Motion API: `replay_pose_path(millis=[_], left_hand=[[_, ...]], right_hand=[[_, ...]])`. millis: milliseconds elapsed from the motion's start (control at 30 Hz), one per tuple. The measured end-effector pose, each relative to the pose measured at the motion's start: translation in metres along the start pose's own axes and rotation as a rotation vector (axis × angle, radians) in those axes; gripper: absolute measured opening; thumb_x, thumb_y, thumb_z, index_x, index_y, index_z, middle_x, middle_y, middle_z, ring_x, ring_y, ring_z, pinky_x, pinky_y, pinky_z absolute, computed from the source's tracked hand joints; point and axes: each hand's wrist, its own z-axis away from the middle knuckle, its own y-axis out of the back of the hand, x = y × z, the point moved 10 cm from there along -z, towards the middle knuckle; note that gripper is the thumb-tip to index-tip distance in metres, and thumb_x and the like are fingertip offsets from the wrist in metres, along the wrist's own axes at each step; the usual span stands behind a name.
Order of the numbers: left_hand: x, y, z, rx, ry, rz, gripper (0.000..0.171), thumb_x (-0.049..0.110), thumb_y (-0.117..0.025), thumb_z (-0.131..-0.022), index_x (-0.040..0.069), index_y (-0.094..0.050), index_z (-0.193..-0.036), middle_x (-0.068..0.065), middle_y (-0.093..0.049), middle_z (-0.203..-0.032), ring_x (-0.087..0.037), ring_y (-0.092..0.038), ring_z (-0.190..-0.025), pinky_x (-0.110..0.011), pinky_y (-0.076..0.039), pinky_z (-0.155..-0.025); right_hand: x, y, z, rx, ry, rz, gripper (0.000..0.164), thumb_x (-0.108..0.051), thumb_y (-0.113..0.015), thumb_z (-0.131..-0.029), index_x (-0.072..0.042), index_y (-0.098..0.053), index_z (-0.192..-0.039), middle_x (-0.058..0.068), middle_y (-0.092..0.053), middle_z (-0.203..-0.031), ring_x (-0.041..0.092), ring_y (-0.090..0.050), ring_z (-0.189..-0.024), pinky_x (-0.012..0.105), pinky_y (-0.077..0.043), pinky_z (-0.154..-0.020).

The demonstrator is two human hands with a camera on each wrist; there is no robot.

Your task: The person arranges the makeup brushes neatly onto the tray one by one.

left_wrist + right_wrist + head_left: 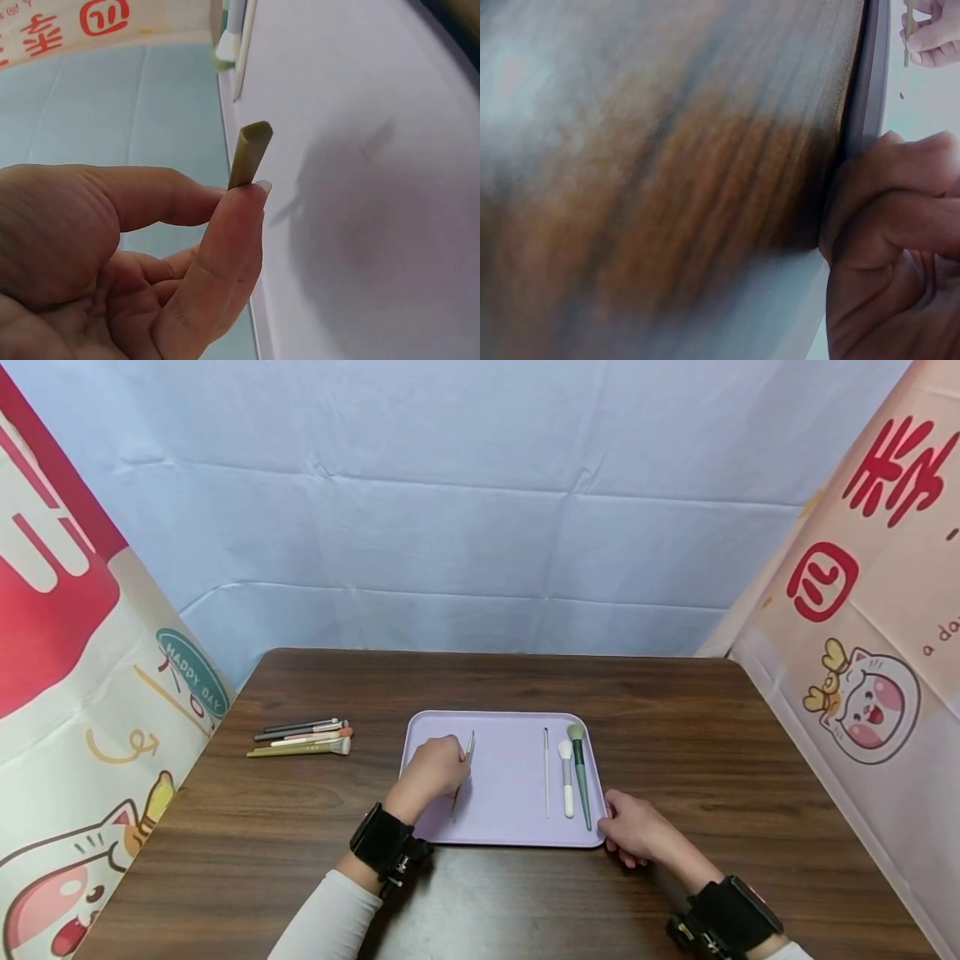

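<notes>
My left hand (pixel 437 767) pinches a slim makeup brush (pixel 251 154) with an olive handle between thumb and fingers, above the left part of a lilac tray (pixel 502 835). The handle's flat end juts past the fingertips in the left wrist view. At the tray's front right corner, my right hand (pixel 636 828) grips the rim with curled fingers. Three brushes lie side by side in the tray's right part: a thin pale one (pixel 546 781), a white-and-grey one (pixel 567 785) and a green one (pixel 581 772).
Several more makeup brushes (pixel 303 737) lie in a bunch on the wooden table (pixel 660 710), left of the tray. A pale blue cloth (pixel 450 527) hangs behind the table, and printed sheets flank it on both sides.
</notes>
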Motion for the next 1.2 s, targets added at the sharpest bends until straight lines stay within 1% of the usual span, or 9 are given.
replay_pose_path(millis=[133, 300, 400, 533, 667, 833, 967, 1100, 1200], left_hand=[[0.009, -0.003, -0.003, 0.001, -0.012, 0.003, 0.012, 0.003, -0.06, -0.083, 0.01, -0.058, -0.074, -0.005, -0.06, -0.069, -0.022, -0.057, -0.062, -0.028, -0.045, -0.055], [0.018, -0.009, -0.008, -0.012, -0.028, -0.011, 0.026, 0.002, -0.06, -0.082, 0.013, -0.049, -0.061, -0.002, -0.053, -0.061, -0.02, -0.052, -0.056, -0.027, -0.041, -0.051], [0.023, -0.015, -0.013, -0.025, -0.038, -0.013, 0.032, 0.002, -0.06, -0.082, 0.015, -0.046, -0.056, -0.001, -0.053, -0.057, -0.018, -0.051, -0.053, -0.026, -0.04, -0.049], [0.031, -0.024, -0.018, -0.047, -0.049, -0.002, 0.036, 0.003, -0.06, -0.084, 0.016, -0.044, -0.055, 0.0, -0.055, -0.055, -0.017, -0.051, -0.051, -0.024, -0.04, -0.048], [0.038, -0.032, -0.021, -0.072, -0.047, 0.015, 0.036, 0.003, -0.06, -0.086, 0.015, -0.048, -0.055, 0.002, -0.057, -0.051, -0.017, -0.053, -0.049, -0.024, -0.041, -0.049], [0.048, -0.038, -0.024, -0.085, -0.051, 0.016, 0.032, 0.005, -0.06, -0.088, 0.013, -0.056, -0.057, 0.004, -0.056, -0.046, -0.017, -0.055, -0.048, -0.024, -0.04, -0.05], [0.054, -0.042, -0.025, -0.095, -0.048, 0.018, 0.032, 0.005, -0.061, -0.089, 0.012, -0.057, -0.057, 0.004, -0.056, -0.045, -0.016, -0.056, -0.047, -0.024, -0.041, -0.05], [0.059, -0.046, -0.027, -0.103, -0.044, 0.0, 0.03, 0.006, -0.061, -0.09, 0.011, -0.058, -0.061, 0.003, -0.059, -0.048, -0.016, -0.056, -0.048, -0.024, -0.042, -0.05], [0.063, -0.049, -0.029, -0.108, -0.042, -0.013, 0.029, 0.009, -0.062, -0.095, 0.01, -0.058, -0.066, 0.0, -0.06, -0.054, -0.017, -0.056, -0.05, -0.024, -0.042, -0.05]], right_hand=[[0.0, 0.0, 0.0, 0.001, 0.0, -0.006, 0.007, -0.004, -0.054, -0.09, -0.007, -0.049, -0.086, 0.008, -0.058, -0.065, 0.015, -0.05, -0.038, 0.025, -0.037, -0.037], [0.0, 0.0, 0.0, 0.0, -0.002, -0.005, 0.007, -0.004, -0.054, -0.09, -0.007, -0.049, -0.085, 0.008, -0.059, -0.065, 0.015, -0.05, -0.038, 0.025, -0.037, -0.037], [0.001, 0.0, 0.0, -0.002, -0.003, 0.001, 0.007, -0.004, -0.054, -0.09, -0.007, -0.049, -0.086, 0.008, -0.059, -0.065, 0.015, -0.05, -0.038, 0.025, -0.037, -0.037], [0.0, 0.0, -0.001, -0.004, -0.002, 0.002, 0.006, -0.004, -0.054, -0.09, -0.007, -0.05, -0.086, 0.008, -0.059, -0.065, 0.015, -0.05, -0.038, 0.025, -0.037, -0.037], [0.0, 0.0, -0.001, -0.005, 0.0, 0.004, 0.006, -0.004, -0.054, -0.09, -0.007, -0.05, -0.086, 0.008, -0.059, -0.065, 0.015, -0.051, -0.039, 0.025, -0.037, -0.037], [0.0, 0.0, 0.0, -0.007, -0.003, 0.003, 0.006, -0.004, -0.054, -0.09, -0.007, -0.05, -0.086, 0.008, -0.059, -0.065, 0.015, -0.051, -0.039, 0.024, -0.037, -0.037], [-0.001, 0.0, 0.0, -0.006, -0.001, 0.004, 0.006, -0.004, -0.054, -0.091, -0.007, -0.05, -0.086, 0.008, -0.059, -0.065, 0.014, -0.05, -0.039, 0.024, -0.037, -0.037], [-0.001, 0.001, 0.0, -0.005, 0.001, 0.003, 0.006, -0.004, -0.053, -0.09, -0.007, -0.05, -0.086, 0.008, -0.059, -0.065, 0.014, -0.05, -0.039, 0.024, -0.037, -0.037], [0.0, 0.001, 0.0, -0.007, 0.0, 0.001, 0.006, -0.004, -0.054, -0.09, -0.007, -0.05, -0.087, 0.008, -0.059, -0.065, 0.015, -0.05, -0.039, 0.024, -0.037, -0.037]])
